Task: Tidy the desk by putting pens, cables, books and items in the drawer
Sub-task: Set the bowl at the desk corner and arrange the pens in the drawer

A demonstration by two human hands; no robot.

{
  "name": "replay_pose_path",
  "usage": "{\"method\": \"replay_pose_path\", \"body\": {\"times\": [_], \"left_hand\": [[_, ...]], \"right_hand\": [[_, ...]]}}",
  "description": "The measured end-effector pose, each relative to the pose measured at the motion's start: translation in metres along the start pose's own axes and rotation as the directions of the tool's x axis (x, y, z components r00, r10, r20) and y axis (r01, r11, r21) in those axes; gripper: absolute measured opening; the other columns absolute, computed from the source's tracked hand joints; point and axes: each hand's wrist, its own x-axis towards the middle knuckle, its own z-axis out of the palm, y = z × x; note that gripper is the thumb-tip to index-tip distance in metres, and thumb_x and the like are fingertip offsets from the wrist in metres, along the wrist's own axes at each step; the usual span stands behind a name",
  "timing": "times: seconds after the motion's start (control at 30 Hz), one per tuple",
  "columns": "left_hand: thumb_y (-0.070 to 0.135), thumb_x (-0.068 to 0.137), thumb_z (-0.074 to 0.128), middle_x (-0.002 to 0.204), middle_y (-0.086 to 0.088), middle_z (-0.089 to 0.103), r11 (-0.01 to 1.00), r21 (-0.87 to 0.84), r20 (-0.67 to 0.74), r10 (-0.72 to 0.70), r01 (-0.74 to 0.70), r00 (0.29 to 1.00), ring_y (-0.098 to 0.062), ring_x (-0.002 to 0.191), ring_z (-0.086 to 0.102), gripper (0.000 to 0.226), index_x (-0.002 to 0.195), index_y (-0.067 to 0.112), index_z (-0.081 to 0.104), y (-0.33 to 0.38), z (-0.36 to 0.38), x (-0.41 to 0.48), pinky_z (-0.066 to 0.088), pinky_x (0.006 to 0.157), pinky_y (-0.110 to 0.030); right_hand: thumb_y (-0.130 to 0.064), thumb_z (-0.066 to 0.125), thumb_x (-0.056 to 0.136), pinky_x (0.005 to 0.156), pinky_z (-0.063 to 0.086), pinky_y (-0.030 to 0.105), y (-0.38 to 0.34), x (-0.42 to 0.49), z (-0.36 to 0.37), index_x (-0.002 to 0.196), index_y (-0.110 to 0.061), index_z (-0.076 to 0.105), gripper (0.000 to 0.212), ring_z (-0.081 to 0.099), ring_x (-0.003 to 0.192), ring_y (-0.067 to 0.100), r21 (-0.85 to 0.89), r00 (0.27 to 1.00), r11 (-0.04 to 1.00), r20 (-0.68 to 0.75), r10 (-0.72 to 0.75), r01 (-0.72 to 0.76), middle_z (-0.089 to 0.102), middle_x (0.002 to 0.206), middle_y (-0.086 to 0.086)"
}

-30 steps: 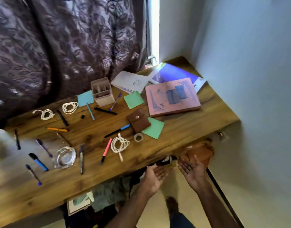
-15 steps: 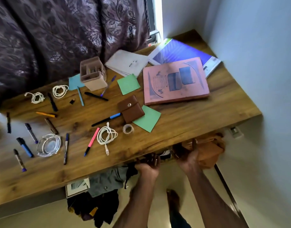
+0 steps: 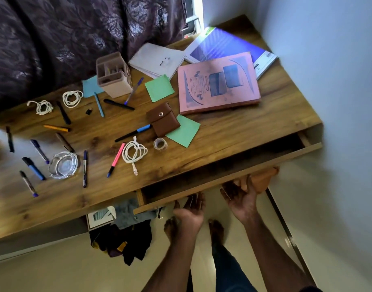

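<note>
Drawer (image 3: 223, 167) open under the desk (image 3: 233, 131) edge, front panel slanting lower left to upper right. Left hand (image 3: 190, 209) and right hand (image 3: 239, 197) just below it, palms up, fingers loosely spread, empty. Up-left past the opening, nearer the left hand: white cable (image 3: 134, 152), pink pen (image 3: 116, 159) pointing at the edge. Pink book (image 3: 218, 83) farther back.

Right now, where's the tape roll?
In the head view, the tape roll sits on the desk between the white coiled cable and a green paper, below the brown pouch.
</note>
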Motion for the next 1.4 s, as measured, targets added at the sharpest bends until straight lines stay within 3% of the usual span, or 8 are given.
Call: {"method": "replay_pose_path", "body": {"times": [0.17, 0.27, 0.37, 0.43, 0.53, 0.63, 0.8, 1.4], "left_hand": [[0.052, 0.100, 0.037, 0.121, -0.030, 0.065, 0.992, 0.103, 0.032, -0.079, 0.075, 0.996, -0.044, 0.110, 0.065, 0.064, 0.127, -0.003, 0.055, -0.004, -0.042, -0.014, 0.056, 0.089, -0.054], [0.043, 0.105, 0.034, 0.117, -0.024, 0.066, 0.861, 0.508, -0.009, -0.033, 0.033, 0.999, -0.038, 0.111, 0.064, 0.055, 0.122, -0.003, 0.058, -0.010, -0.054, -0.046, 0.055, 0.088, -0.048], [0.032, 0.102, 0.051, 0.107, -0.002, 0.071, 0.173, 0.939, 0.274, 0.142, -0.296, 0.951, -0.014, 0.097, 0.069, 0.023, 0.109, 0.016, 0.066, -0.013, -0.070, -0.080, 0.059, 0.084, -0.031], [0.033, 0.099, 0.056, 0.094, 0.015, 0.068, -0.344, 0.791, 0.579, 0.152, -0.506, 0.801, 0.001, 0.084, 0.065, 0.014, 0.104, 0.027, 0.068, -0.010, -0.078, -0.094, 0.054, 0.069, -0.011], [0.034, 0.101, 0.051, 0.089, 0.019, 0.061, -0.605, 0.521, 0.814, 0.140, -0.602, 0.564, 0.004, 0.081, 0.059, 0.013, 0.101, 0.031, 0.064, 0.003, -0.075, -0.106, 0.048, 0.066, -0.009], [0.031, 0.100, 0.046, 0.094, 0.015, 0.055, -0.741, 0.376, 0.889, 0.121, -0.556, 0.441, 0.000, 0.083, 0.055, 0.014, 0.103, 0.029, 0.059, 0.025, -0.072, -0.096, 0.047, 0.072, -0.014], [0.045, 0.102, 0.034, 0.091, 0.001, 0.061, -0.829, 0.396, 0.685, -0.020, -0.394, 0.728, -0.016, 0.083, 0.059, 0.036, 0.099, 0.021, 0.061, 0.054, -0.094, -0.064, 0.053, 0.076, -0.035], [0.028, 0.106, 0.033, 0.102, -0.015, 0.065, -0.759, 0.208, 0.625, -0.381, -0.617, 0.681, -0.020, 0.085, 0.052, 0.036, 0.100, 0.009, 0.062, 0.056, -0.208, -0.084, 0.035, 0.075, -0.028]], "right_hand": [[-0.060, 0.059, 0.088, 0.114, 0.036, 0.050, 0.003, -0.042, -0.019, 0.130, -0.007, 0.057, 0.067, 0.057, 0.126, 0.034, -0.131, 0.989, 0.991, -0.148, -0.021, 0.001, 0.064, 0.131, 0.017], [-0.039, 0.062, 0.096, 0.101, 0.051, 0.050, 0.008, -0.079, -0.017, 0.115, -0.009, 0.067, 0.036, 0.067, 0.109, 0.033, -0.448, 0.949, 0.894, -0.271, -0.162, 0.025, 0.072, 0.113, 0.016], [-0.024, 0.064, 0.095, 0.083, 0.060, 0.047, 0.019, -0.125, -0.002, 0.096, -0.005, 0.074, 0.021, 0.073, 0.088, 0.030, -0.777, 0.913, 0.622, -0.179, -0.367, 0.098, 0.076, 0.086, 0.010], [-0.026, 0.062, 0.097, 0.073, 0.061, 0.040, 0.027, -0.152, 0.014, 0.087, -0.009, 0.073, 0.023, 0.072, 0.079, 0.025, -0.881, 0.907, 0.406, 0.057, -0.417, 0.242, 0.075, 0.079, 0.007], [-0.025, 0.061, 0.098, 0.067, 0.056, 0.026, 0.033, -0.158, 0.036, 0.085, -0.016, 0.073, 0.020, 0.068, 0.070, 0.013, -0.894, 0.812, 0.011, 0.400, -0.426, 0.447, 0.071, 0.075, -0.002], [-0.034, 0.055, 0.098, 0.068, 0.050, 0.026, 0.040, -0.132, 0.051, 0.094, -0.021, 0.071, 0.021, 0.061, 0.074, 0.008, -0.759, 0.825, -0.490, 0.551, -0.130, 0.429, 0.066, 0.082, -0.008], [-0.051, 0.043, 0.099, 0.074, 0.046, 0.035, 0.057, -0.111, 0.024, 0.098, -0.015, 0.062, 0.041, 0.056, 0.081, 0.021, -0.624, 0.943, -0.722, 0.309, 0.123, 0.299, 0.057, 0.085, 0.002], [-0.029, 0.050, 0.098, 0.090, 0.048, 0.037, 0.103, -0.198, -0.049, 0.117, -0.008, 0.061, 0.031, 0.059, 0.114, 0.031, -0.527, 0.986, -0.850, 0.137, -0.099, -0.012, 0.063, 0.121, 0.014]]}}
